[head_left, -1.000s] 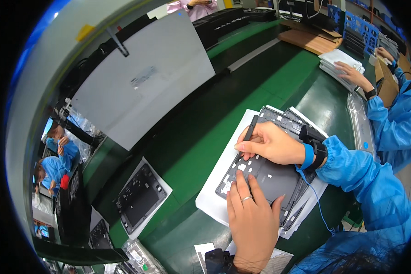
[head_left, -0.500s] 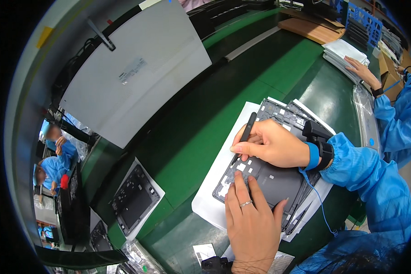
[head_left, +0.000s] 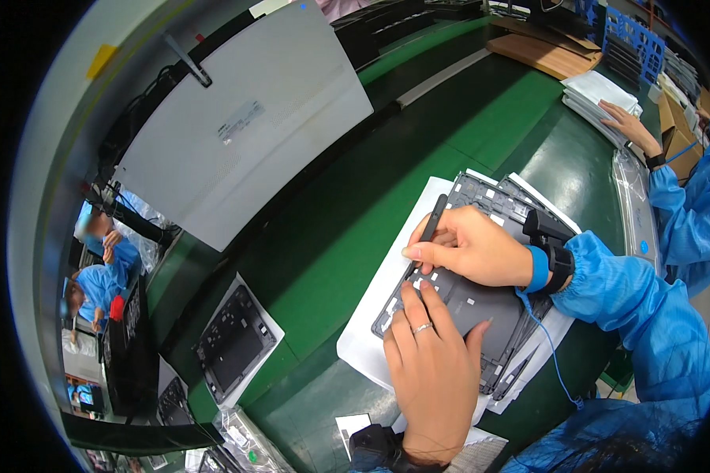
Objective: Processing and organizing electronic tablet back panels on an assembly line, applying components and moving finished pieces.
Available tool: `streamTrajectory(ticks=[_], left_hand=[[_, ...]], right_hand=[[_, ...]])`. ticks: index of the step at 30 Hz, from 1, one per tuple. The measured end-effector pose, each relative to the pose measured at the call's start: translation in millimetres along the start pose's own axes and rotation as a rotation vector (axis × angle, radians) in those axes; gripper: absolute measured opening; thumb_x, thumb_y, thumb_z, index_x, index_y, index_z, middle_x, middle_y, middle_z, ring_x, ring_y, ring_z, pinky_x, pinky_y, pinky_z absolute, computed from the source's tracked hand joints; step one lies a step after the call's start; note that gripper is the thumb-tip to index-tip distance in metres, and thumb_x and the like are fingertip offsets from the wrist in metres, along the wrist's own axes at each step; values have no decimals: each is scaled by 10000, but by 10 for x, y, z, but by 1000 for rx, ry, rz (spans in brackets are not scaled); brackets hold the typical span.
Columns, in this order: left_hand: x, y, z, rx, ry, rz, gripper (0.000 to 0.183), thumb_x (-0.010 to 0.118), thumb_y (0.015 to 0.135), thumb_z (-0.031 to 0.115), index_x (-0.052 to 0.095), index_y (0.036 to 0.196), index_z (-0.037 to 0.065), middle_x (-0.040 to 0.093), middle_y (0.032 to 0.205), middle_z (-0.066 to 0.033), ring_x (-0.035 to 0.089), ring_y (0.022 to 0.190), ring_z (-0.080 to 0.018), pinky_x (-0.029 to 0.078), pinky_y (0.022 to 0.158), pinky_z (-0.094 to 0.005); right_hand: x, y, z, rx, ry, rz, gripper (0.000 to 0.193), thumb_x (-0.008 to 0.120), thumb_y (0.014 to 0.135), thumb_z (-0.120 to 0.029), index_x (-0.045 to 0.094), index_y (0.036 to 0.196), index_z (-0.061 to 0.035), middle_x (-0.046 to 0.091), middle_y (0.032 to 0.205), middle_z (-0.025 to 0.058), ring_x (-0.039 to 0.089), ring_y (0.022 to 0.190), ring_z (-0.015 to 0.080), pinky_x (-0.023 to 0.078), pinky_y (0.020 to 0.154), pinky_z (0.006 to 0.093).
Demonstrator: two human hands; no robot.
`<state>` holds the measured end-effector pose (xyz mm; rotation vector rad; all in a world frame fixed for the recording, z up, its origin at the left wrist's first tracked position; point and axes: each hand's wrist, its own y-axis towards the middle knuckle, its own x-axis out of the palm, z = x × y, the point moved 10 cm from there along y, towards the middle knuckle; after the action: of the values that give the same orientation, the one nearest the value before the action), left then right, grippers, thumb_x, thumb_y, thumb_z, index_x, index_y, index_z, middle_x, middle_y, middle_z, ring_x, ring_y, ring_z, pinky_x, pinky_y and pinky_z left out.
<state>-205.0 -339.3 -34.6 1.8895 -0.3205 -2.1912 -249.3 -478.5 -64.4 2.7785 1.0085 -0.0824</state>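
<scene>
Your left hand (head_left: 434,370) now lies a little farther toward 12 o'clock than in the frame before, its fingertips closer to your right hand (head_left: 477,248), which keeps nearly the same place. The dark grey panel (head_left: 485,315) lies on a white sheet (head_left: 359,347) upon the green bench (head_left: 331,229), directly under both hands. At the panel's 6 o'clock side, your left fingers are set apart, the thumb wide, the tips resting on its surface; they grasp nothing visible. Your right fingers close narrowly around a black pen-like tool (head_left: 435,218), whose upper end points toward 1 o'clock; whether its lower tip touches the panel cannot be told. Near 9 o'clock from the panel, well apart, a second dark panel (head_left: 237,347) lies on its own sheet. At 1 o'clock, a co-worker's hand (head_left: 633,128) rests against a white stack (head_left: 599,96).
</scene>
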Motion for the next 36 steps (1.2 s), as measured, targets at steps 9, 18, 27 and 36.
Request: streamTrajectory(ticks=[9,18,27,36], left_hand=[[-127,-27,-224,98,-134,160,642,708,961,398,571,1385,-64,620,1334,-205,598,1139,-336,471,977,-420],[-271,-2102,-1346,-269,-402,-325,730,732,868,-57,500,1549,69,495,1577,-179,476,1445,-392,380,1205,-498],[-47,-2631,-1028,-481,-260,-282,1017,927,749,308,426,1585,16,403,1644,-140,464,1374,-385,376,1126,-528],[-123,-2733,-1212,-448,-243,-278,1049,936,701,306,440,1585,34,371,1677,-148,396,1482,-409,323,1215,-562]], right_hand=[[-240,86,58,-23,-1,150,300,742,1018,-288,726,1086,4,752,863,70,711,780,113,572,725,250],[962,-1354,-976,-272,92,-450,205,810,887,-51,738,1069,10,749,905,165,744,820,244,595,750,308],[2135,-1684,-92,-57,-47,-476,208,726,1002,-189,697,1053,10,686,1005,151,708,795,323,561,726,383],[2353,-1637,-29,-14,-56,-441,203,731,982,-115,652,1115,15,676,1022,173,695,850,326,551,764,390]])
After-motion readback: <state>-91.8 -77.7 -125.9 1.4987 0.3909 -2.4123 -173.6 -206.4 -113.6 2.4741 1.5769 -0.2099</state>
